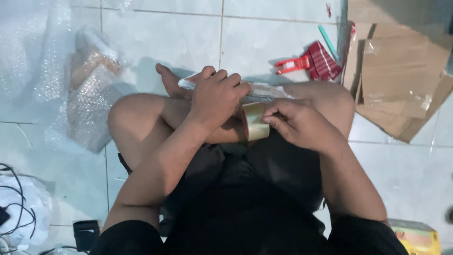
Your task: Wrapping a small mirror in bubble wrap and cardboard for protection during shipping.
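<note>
I sit cross-legged on a white tiled floor. My left hand [218,97] is closed over a long clear-wrapped package [264,90] that lies across my legs. My right hand [295,123] pinches a roll of tan packing tape [255,122], held upright just below the package. The two hands are close together, the roll between them. The part of the package under my left hand is hidden.
Bubble wrap [33,56] and a bubble-wrapped parcel [92,99] lie at the left. A red tape dispenser [314,62] and flattened cardboard [401,71] are at the upper right. Black cables [16,198] lie bottom left, a yellow box [417,236] bottom right.
</note>
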